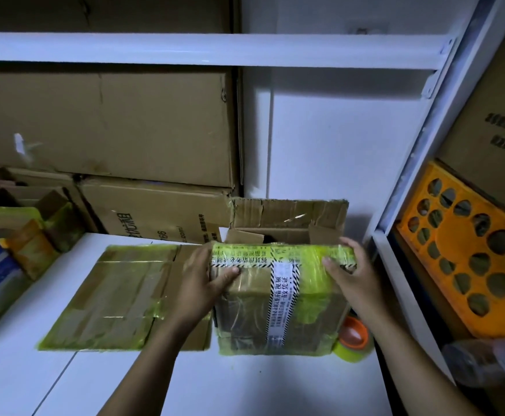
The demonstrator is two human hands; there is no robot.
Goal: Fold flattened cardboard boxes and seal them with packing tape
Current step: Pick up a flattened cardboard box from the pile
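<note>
An upright cardboard box (278, 313) wrapped in yellow-green tape, with a white printed strip down its near face, stands on the white table (245, 385). Its far flaps (290, 214) stand open. My left hand (203, 280) grips the box's upper left corner, thumb on the near face. My right hand (347, 271) grips the upper right corner, fingers over the top edge. A flattened, taped box (119, 298) lies to the left on the table. A tape roll (353, 340) with an orange core sits at the box's right foot, partly hidden.
Large cardboard cartons (104, 127) are stacked behind the table at the left. Small packages (11, 244) crowd the left edge. A white shelf frame (419, 151) rises at the right, with an orange perforated crate (470, 250) and a plastic bottle (485, 361) beyond it.
</note>
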